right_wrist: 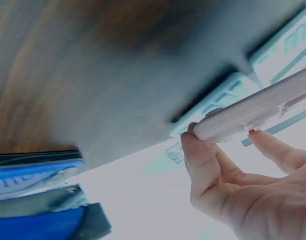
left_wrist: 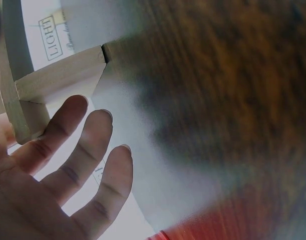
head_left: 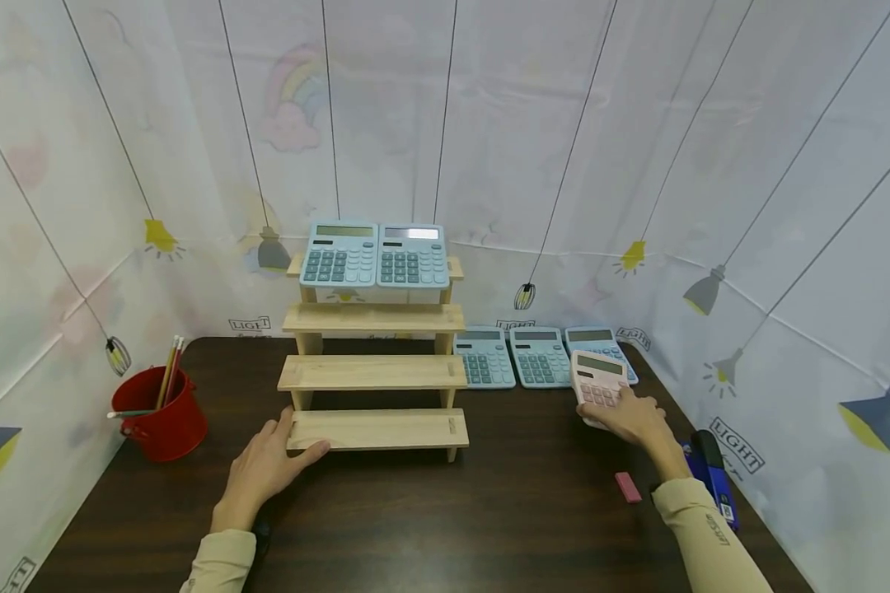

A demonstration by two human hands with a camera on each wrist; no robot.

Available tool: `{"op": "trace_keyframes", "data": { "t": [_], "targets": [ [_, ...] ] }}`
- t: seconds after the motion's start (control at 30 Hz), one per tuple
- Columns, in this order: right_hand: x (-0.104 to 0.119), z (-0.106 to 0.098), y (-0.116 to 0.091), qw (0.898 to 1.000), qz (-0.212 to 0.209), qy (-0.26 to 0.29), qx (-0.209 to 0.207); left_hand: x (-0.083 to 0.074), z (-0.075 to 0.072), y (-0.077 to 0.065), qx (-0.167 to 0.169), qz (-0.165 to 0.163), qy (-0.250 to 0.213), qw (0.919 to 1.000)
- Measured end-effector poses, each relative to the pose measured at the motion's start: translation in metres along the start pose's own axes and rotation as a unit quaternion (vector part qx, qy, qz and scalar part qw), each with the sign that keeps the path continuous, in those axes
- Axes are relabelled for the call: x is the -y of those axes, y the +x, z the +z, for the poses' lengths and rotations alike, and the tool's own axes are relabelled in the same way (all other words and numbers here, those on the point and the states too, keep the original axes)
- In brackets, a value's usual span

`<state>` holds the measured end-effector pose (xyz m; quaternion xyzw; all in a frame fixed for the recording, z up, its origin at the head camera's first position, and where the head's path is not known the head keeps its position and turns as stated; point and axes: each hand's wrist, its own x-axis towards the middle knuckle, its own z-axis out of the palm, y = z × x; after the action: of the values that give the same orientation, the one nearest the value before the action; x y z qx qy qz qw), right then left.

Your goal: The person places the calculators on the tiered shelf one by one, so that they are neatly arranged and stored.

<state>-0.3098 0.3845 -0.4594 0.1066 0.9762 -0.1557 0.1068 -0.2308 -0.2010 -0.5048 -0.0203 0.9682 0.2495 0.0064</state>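
My left hand (head_left: pixel 263 465) holds the left end of the lowest step of a stepped wooden shelf (head_left: pixel 374 372), thumb at the front edge and index finger against the side. Its other fingers (left_wrist: pixel 85 150) spread loosely past the board. On the right, my right hand (head_left: pixel 635 417) grips a pink calculator (head_left: pixel 599 368) by its lower edge, thumb on one face and fingers on the other. The calculator is tilted and overlaps a blue calculator (head_left: pixel 589 334) behind it. Two light blue calculators (head_left: pixel 339 254) lean side by side on the top step.
Two more blue calculators (head_left: pixel 484 357) lie right of the shelf. A red bucket (head_left: pixel 165 424) with pencils stands at left. Near my right forearm are a pink eraser (head_left: pixel 627 487) and a blue and black stapler-like object (head_left: pixel 714 473). Printed white curtains surround the dark table (head_left: pixel 445 527).
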Motion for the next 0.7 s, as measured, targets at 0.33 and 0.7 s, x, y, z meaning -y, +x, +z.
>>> {"op": "trace_keyframes", "data": {
  "t": [0.33, 0.7],
  "targets": [
    [0.035, -0.013, -0.020, 0.999, -0.031, 0.018, -0.024, -0.001, 0.000, 0.001, -0.008, 0.007, 0.002, 0.9999],
    [0.088, -0.024, -0.038, 0.992, -0.103, 0.011, -0.067, 0.000, 0.000, -0.001, -0.005, 0.003, 0.001, 1.0000]
  ]
}}
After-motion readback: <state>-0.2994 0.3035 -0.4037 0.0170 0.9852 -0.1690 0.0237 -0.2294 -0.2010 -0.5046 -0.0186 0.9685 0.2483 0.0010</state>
